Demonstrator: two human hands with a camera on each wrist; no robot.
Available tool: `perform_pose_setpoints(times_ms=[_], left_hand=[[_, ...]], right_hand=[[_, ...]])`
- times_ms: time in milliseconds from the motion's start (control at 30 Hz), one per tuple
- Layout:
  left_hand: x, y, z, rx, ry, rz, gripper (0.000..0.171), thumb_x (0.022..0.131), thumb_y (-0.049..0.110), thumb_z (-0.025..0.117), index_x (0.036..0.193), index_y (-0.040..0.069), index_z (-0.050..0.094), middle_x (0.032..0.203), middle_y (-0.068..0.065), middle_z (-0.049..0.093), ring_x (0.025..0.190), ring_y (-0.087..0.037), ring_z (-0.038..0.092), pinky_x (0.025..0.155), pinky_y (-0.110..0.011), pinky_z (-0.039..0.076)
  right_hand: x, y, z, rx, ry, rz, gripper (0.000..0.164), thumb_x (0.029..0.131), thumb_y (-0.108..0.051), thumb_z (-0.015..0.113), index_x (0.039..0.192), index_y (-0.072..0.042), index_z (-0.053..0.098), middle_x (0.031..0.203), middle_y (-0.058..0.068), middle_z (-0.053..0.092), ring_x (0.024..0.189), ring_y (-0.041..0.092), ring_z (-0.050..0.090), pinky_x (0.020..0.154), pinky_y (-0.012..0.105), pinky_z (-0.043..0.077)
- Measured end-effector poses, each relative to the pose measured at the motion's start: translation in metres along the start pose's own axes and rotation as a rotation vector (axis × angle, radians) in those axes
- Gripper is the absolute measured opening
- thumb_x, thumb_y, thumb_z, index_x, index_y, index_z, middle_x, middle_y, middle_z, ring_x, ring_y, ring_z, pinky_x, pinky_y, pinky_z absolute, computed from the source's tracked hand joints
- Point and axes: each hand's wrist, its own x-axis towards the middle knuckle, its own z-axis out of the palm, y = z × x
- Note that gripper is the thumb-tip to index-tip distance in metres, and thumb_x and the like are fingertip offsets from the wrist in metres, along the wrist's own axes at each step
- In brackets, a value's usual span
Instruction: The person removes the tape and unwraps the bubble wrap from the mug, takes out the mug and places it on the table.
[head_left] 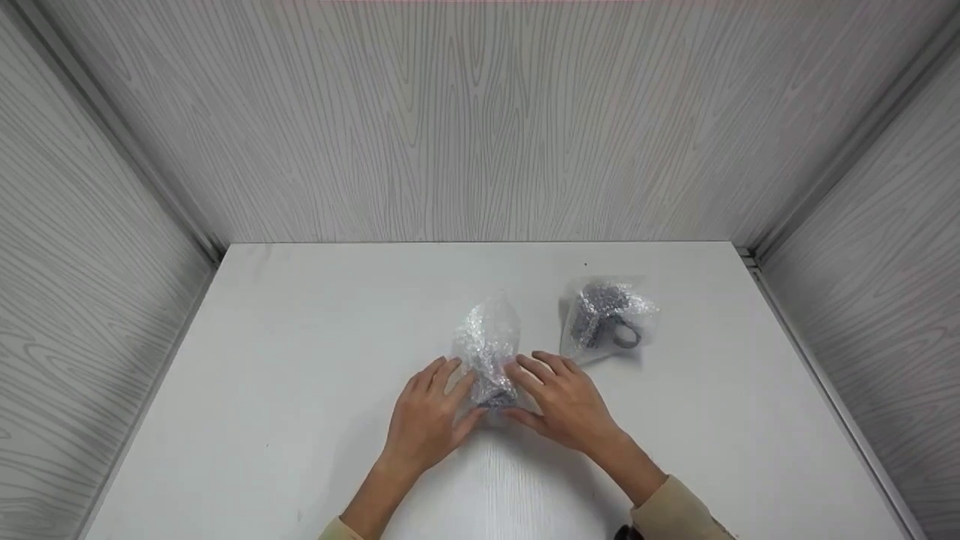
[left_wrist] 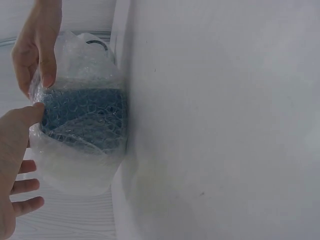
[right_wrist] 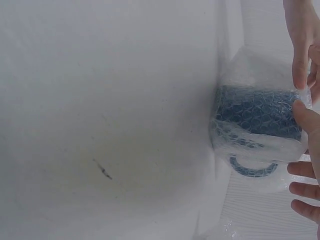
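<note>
Bubble-wrap bag (head_left: 491,330) is resting between your two hands, about halfway between the left and right edges of the bench (head_left: 315,322). The grip of your left hand (head_left: 426,420) and that of your right hand (head_left: 574,409) are both clamping its near end; in each, thumb and forefinger seem to be pinching the plastic, while other fingers are standing apart from it.

Probably you are now doing the step of steadying and handling this bag; whether you are folding or opening it, one cannot tell. The next move is likely calling for equal pressure from both sides, so that the content is not sliding.

Inside, a dark-blue object (left_wrist: 82,112) is showing through the bubbles, and loose clear plastic is extending towards the far edge. Nearer the far right corner, a second bag (head_left: 581,330) is lying just beyond your right hand, containing a dark item (head_left: 600,304) with a loop, maybe a handle.
</note>
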Motion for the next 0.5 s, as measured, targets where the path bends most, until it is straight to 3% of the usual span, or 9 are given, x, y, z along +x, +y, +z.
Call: perform_pose_setpoints(times_ms=[333,500], left_hand=[[-0.001,0.0,0.002,-0.005,-0.014,-0.011,0.051,0.086,0.053,0.083,0.125,0.021,0.074,0.132,-0.008,0.07,0.125,-0.031,0.067,0.096,-0.042,0.062],[0.0,-0.001,0.004,0.015,-0.001,-0.005,0.05,0.085,0.053,0.083,0.124,0.023,0.073,0.131,-0.007,0.07,0.124,-0.031,0.068,0.095,-0.041,0.062]], right_hand=[[-0.004,-0.002,-0.004,0.001,-0.066,0.021,0.071,0.089,-0.063,0.075,0.144,-0.021,0.063,0.138,0.002,0.071,0.127,0.026,0.068,0.099,0.043,0.06],[0.0,-0.003,-0.011,0.002,-0.056,0.009,0.072,0.087,-0.063,0.077,0.143,-0.02,0.064,0.138,0.002,0.071,0.127,0.026,0.068,0.098,0.043,0.061]])
